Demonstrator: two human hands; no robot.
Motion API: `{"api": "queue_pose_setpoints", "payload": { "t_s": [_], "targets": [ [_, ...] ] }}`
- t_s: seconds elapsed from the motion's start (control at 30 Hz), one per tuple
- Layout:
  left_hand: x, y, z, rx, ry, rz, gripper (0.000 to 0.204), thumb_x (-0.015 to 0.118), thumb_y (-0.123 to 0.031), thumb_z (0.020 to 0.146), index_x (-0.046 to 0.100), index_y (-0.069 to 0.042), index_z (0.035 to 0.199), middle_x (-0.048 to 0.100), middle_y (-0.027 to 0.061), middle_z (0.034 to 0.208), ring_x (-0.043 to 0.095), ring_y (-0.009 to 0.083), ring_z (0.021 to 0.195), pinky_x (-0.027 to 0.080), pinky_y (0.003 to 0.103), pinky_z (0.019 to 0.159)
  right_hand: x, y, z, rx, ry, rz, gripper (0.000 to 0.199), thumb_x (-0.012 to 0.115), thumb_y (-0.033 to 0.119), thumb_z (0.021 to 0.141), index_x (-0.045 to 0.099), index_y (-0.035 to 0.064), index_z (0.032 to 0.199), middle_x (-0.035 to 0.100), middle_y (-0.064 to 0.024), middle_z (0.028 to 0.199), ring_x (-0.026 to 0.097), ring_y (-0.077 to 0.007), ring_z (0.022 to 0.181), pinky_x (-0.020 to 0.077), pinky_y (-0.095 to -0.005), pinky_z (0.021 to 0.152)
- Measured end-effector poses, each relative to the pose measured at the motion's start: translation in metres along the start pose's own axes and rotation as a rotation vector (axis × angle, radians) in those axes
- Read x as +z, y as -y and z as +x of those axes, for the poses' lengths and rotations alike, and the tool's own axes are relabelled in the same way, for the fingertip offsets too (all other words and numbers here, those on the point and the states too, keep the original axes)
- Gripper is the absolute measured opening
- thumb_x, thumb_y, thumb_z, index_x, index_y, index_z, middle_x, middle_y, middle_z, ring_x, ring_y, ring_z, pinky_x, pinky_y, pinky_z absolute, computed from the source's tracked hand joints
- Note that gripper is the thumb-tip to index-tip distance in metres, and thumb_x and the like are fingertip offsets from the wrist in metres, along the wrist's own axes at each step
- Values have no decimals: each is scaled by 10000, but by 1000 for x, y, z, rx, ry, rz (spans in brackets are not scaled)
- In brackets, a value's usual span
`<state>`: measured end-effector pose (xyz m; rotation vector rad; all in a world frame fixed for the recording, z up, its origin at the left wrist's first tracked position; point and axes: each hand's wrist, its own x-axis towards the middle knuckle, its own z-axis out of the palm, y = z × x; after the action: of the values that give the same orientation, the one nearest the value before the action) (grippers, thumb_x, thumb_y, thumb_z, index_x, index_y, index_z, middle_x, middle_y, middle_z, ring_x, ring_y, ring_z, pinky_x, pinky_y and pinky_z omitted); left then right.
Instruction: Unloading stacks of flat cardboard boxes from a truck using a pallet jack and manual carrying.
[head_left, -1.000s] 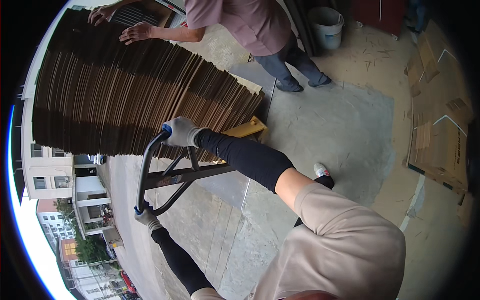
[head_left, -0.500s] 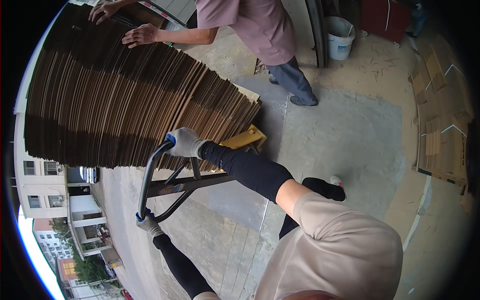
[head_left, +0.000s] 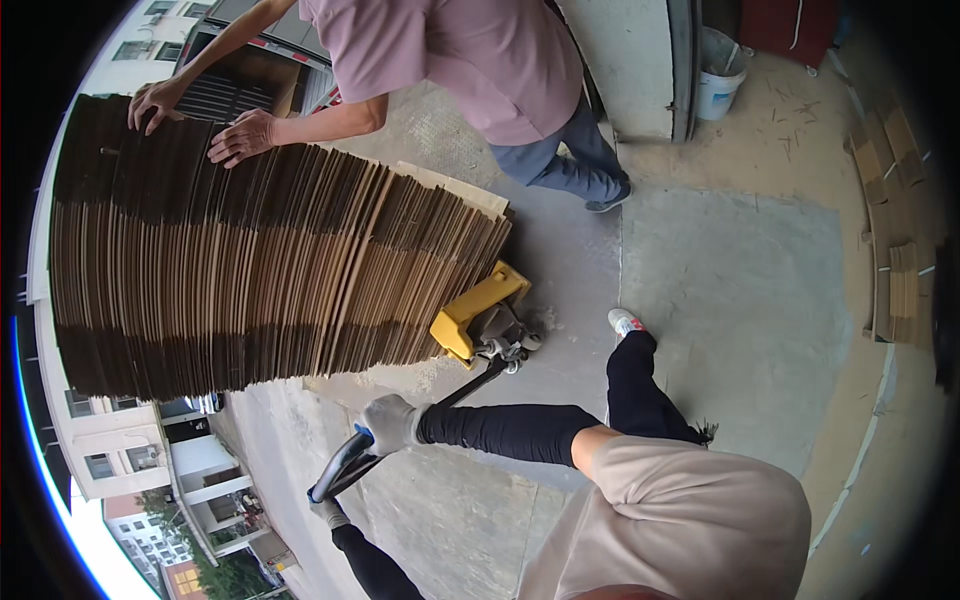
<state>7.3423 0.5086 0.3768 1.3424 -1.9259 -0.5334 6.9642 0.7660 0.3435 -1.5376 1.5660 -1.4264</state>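
Observation:
My gloved left hand and gloved right hand are closed around the black loop handle of a pallet jack, the right hand higher in the picture. The handle's bar runs up to the jack's yellow frame, where its wheels and pump show. A tall stack of flat brown cardboard sheets rests on the jack. Across the stack, a co-worker in a pink shirt lays both bare hands on its edge.
Grey concrete floor lies around my white shoe. A white bucket stands by a door frame. Cardboard bundles line the right side. A vehicle with an open cargo bed is behind the co-worker; buildings stand outside.
The handle and my hands have moved lower in the picture, uncovering the jack's yellow frame and wheels. The co-worker has shifted left, hands still on the stack. My visible foot has stepped forward.

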Motion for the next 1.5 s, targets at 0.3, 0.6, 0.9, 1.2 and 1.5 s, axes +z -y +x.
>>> {"api": "queue_pose_setpoints", "payload": {
  "t_s": [0.3, 0.6, 0.9, 1.2, 1.5],
  "targets": [
    [27, 33, 66, 92, 74, -90, 109, 676, -72, 890, 590, -23, 845, 634, 64, 804, 611, 170, 711, 555, 356, 755, 39, -5, 20, -19, -195, -69, 360, 729, 430, 678, 656, 78, 691, 648, -154, 648, 670, -338, 651, 525, -443, 630],
    [52, 52, 105, 159, 223, -254, 118, 653, -82, 908, 597, -29, 818, 627, 48, 801, 594, 128, 723, 528, 313, 735, 68, -2, 10, 38, -314, -166, 350, 734, 416, 661, 671, 76, 714, 661, -153, 680, 682, -327, 694, 528, -434, 637],
    [56, 50, 102, 189, 208, -289, 157, 665, -16, 882, 551, -45, 779, 581, 23, 754, 557, 122, 683, 521, 301, 684, 72, 7, -5, 105, -239, -135, 309, 735, 383, 652, 696, 90, 740, 680, -126, 711, 683, -299, 709, 527, -416, 672],
    [115, 9, 144, 218, 178, -245, 153, 698, -85, 890, 604, -40, 778, 584, -4, 725, 504, 89, 661, 471, 274, 647, 22, -36, 65, 142, -295, -149, 297, 727, 356, 689, 665, 69, 734, 658, -144, 679, 677, -318, 692, 533, -424, 686],
    [196, -10, 190, 307, 134, -198, 207, 714, -99, 871, 597, -28, 716, 559, -23, 667, 480, 73, 618, 434, 256, 573, -33, -100, 132, 73, -347, -125, 271, 752, 334, 706, 669, 77, 732, 648, -137, 664, 665, -313, 666, 509, -409, 643]
  ]
}}
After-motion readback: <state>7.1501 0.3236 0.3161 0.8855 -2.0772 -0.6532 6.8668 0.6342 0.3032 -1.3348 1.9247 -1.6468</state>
